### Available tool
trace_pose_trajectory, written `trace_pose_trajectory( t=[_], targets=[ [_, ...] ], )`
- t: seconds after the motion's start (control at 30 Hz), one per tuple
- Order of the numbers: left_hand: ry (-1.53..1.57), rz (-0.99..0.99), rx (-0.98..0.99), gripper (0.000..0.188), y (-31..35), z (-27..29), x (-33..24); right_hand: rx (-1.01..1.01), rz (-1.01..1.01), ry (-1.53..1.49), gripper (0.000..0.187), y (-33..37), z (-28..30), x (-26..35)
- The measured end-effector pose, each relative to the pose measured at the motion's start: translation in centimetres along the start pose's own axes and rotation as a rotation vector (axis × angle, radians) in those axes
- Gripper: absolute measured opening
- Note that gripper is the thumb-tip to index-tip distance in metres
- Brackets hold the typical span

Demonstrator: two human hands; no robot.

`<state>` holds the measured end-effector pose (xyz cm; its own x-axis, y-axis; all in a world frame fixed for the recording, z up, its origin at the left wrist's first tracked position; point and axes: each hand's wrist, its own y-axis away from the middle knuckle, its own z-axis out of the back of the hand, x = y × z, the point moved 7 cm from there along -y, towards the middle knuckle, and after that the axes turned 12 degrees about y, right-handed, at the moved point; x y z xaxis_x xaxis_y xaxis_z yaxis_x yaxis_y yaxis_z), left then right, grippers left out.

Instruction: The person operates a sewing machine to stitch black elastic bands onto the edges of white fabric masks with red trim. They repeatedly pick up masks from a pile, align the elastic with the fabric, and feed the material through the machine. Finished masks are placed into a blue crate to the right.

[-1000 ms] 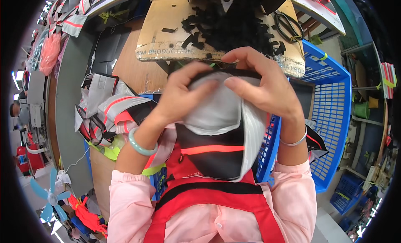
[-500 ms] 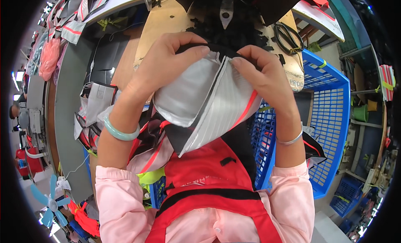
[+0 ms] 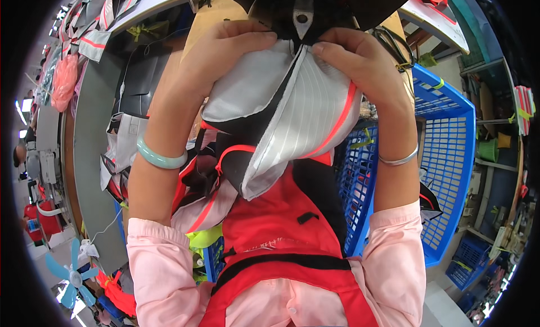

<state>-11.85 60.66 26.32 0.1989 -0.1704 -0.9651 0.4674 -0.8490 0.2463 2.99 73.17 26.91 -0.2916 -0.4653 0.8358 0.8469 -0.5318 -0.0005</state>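
1. Fabric piece (image 3: pixel 309 113), soft and bag-like, hangs just beyond the red apron (image 3: pixel 270 214), its lower corner dangling over the apron's upper part. It shows a plain grey flap, a dark gap, and a pale striped panel with a bright red-orange band.
2. Left hand (image 3: pixel 233 48), beyond the apron and to its left: thumb and fingers pinched together on the piece's top edge.
3. Right hand (image 3: pixel 354 54), beyond the apron and to its right: thumb and forefinger likewise closed on that edge, near the panel's peak, the two grips a little apart.
4. Straight out from the apron, a pointed metal part (image 3: pixel 302 29) with a round hole sits between the hands.
5. Writing: a small line of pale printed characters (image 3: pixel 275 245) crosses the apron's own front, slanted away and hard to make out. The piece's visible faces look unprinted.
6. Right of the apron, a blue basket (image 3: pixel 448 144) with gridded walls.
7. Left of the apron, grey, black and red sewn pieces (image 3: pixel 126 133) lie heaped; farther left, a blue-bladed fan (image 3: pixel 75 279).
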Motion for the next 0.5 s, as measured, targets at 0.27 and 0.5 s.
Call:
trace_pose_trajectory(
  t=[0.27, 0.5],
  targets=[
    [0.061, -0.032, -0.033, 0.027, 0.2, 0.1, -0.4, -0.103, 0.038, -0.074, 0.028, 0.0, 0.6, -0.2],
    [-0.15, -0.095, 0.118, 0.024, 2.4, -0.9, 0.3, 0.193, 0.114, -0.074, 0.024, 5.9, -0.7, 2.0]
  ],
)
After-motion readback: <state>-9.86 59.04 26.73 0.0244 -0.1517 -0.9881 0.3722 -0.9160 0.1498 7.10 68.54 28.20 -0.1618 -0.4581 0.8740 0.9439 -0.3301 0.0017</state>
